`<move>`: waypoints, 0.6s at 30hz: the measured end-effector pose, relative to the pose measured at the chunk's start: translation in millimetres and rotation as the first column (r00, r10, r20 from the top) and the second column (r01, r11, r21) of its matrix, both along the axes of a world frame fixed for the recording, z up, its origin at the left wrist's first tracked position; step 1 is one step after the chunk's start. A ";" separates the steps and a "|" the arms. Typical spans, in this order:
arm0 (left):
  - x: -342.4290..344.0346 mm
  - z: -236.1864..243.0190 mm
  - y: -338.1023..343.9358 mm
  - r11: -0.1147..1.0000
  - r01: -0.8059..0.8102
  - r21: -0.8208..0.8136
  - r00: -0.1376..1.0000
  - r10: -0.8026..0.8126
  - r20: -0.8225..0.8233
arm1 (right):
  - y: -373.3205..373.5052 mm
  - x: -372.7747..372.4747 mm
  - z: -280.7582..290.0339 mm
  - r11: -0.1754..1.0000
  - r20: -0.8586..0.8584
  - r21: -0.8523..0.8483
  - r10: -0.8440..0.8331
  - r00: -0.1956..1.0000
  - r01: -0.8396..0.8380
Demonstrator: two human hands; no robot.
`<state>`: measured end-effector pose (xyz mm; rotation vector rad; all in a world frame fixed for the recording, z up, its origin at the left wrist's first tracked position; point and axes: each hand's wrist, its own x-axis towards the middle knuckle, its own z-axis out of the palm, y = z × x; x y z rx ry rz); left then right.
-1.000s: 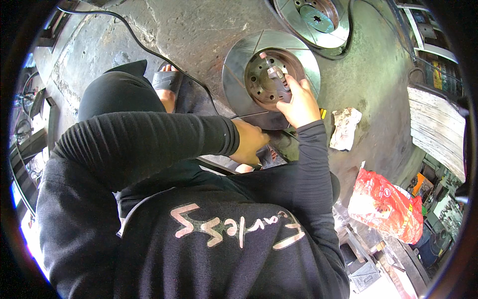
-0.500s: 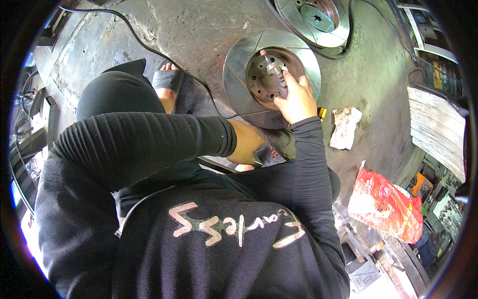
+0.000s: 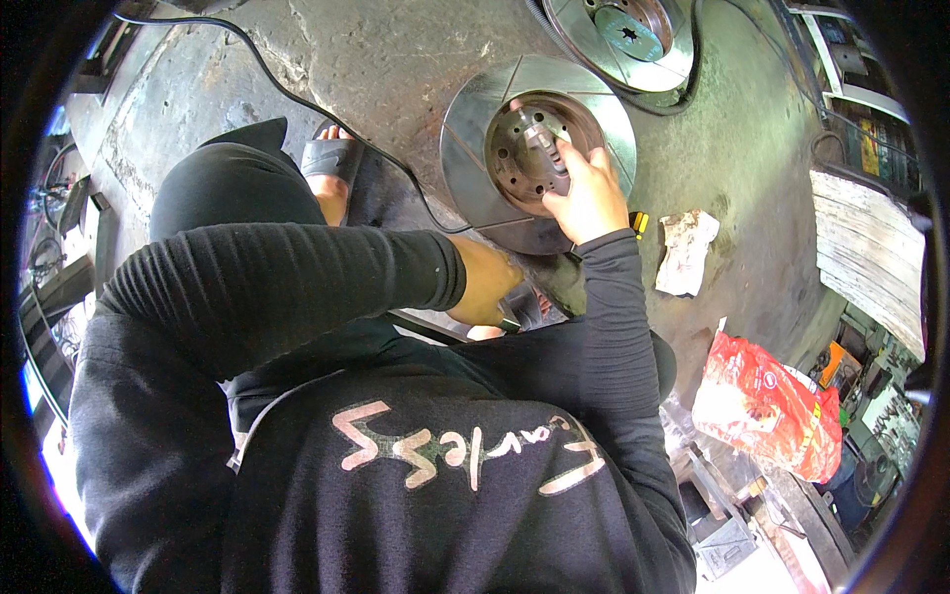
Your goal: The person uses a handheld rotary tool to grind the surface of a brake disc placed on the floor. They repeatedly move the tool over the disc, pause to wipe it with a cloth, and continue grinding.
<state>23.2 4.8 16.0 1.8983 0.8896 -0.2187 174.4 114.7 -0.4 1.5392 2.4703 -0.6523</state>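
Observation:
My right hand (image 3: 592,198) grips a slim metal hand tool (image 3: 544,144) with a pale pinkish tip, held inside the rusty, holed hub of a slotted metal disc (image 3: 471,158) lying flat. My left hand (image 3: 483,282) is low at the disc's near side, just above my lap, with curled fingers; what they hold is hidden. A small yellow and black object (image 3: 639,227) and a stained, crumpled white cloth or paper (image 3: 685,252) lie right of the disc.
A second slotted disc (image 3: 661,69) sits behind, ringed by dark hose. A black cable (image 3: 267,74) crosses the concrete floor past my sandalled foot (image 3: 332,168). On the right are a weathered white board (image 3: 861,257), a red plastic bag (image 3: 767,406) and cluttered metal parts; metal frames line the left.
My right hand and the tool have shifted slightly left and upward within the hub. My left hand has moved slightly left. The near disc wobbles only marginally in view; the other objects stay put.

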 end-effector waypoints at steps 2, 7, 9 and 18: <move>0.2 1.2 -0.1 1.000 -0.002 -0.015 1.000 0.001 -0.020 | 0.8 6.8 -2.9 0.997 -0.028 -0.014 0.080 0.996 -0.080; -0.2 2.4 1.6 1.000 -0.006 -0.018 1.000 0.005 -0.010 | 2.3 9.4 -3.6 0.998 -0.041 -0.012 0.056 0.998 -0.056; 0.1 1.4 0.7 1.000 -0.009 -0.009 1.000 0.009 -0.006 | 1.4 3.9 -5.8 0.998 -0.031 0.043 -0.034 0.999 0.035; 0.2 -0.4 -0.7 1.000 -0.011 0.000 1.000 0.011 -0.008 | 2.1 7.4 1.1 0.995 -0.039 -0.058 0.084 0.996 -0.086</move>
